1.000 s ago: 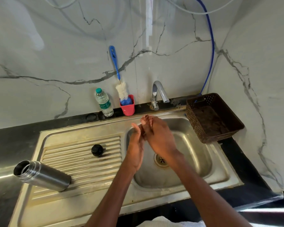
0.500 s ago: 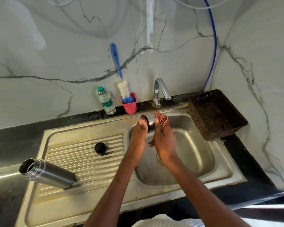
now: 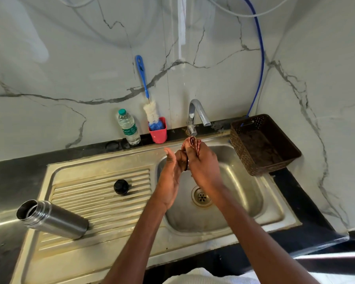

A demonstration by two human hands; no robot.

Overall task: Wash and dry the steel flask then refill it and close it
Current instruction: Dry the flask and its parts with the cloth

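The steel flask (image 3: 53,219) lies on its side on the left of the drainboard (image 3: 94,201), its open mouth pointing left. Its black stopper (image 3: 121,186) stands alone on the drainboard ridges. Both hands meet over the sink basin (image 3: 244,201), just below the tap (image 3: 196,115). My right hand (image 3: 204,167) grips a reddish checked cloth (image 3: 191,142) that bunches out above its fingers. My left hand (image 3: 170,173), thumb up, holds a small dark-rimmed cap (image 3: 186,163) against the cloth; the two hands hide most of it.
A plastic water bottle (image 3: 128,128) and a red cup (image 3: 159,134) with a blue-handled bottle brush (image 3: 145,89) stand by the back wall. A brown basket (image 3: 264,144) sits right of the basin, a blue hose (image 3: 258,58) above it. No water runs.
The reddish cloth has come into sight in my right hand. Both hands have shifted a little toward the tap and turned against each other around the cap. The flask and stopper have stayed put.
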